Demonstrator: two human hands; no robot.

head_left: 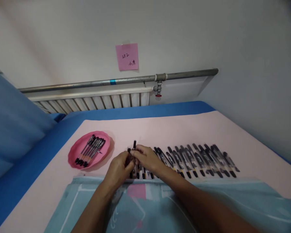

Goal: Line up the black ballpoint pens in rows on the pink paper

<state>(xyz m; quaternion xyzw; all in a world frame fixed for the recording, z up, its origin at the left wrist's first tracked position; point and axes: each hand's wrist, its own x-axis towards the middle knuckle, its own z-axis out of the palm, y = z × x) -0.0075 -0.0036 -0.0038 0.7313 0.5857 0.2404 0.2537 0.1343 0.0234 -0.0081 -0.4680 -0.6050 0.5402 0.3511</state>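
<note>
My left hand [121, 165] and my right hand [145, 157] meet over the near middle of the table, fingers pinched together. A black pen part [134, 144], perhaps a cap, sticks up from between my fingertips; the rest is hidden by my fingers. To the right of my hands lies a long row of black pens [199, 160] with clear barrels, with small loose black parts among them. Some pens [143, 173] of the row show just below my hands. At the left, a pink scalloped plate [72, 157] bears several assembled-looking pens [91, 150] lying side by side.
A pale pink cover [160, 127] lies over the blue tabletop [135, 111]. A light blue patterned cloth [160, 213] spreads along the near edge. Behind stand a white radiator [99, 101] and a metal pipe [87, 84]; a pink note [127, 57] is on the wall. Blue fabric [14, 119] hangs left.
</note>
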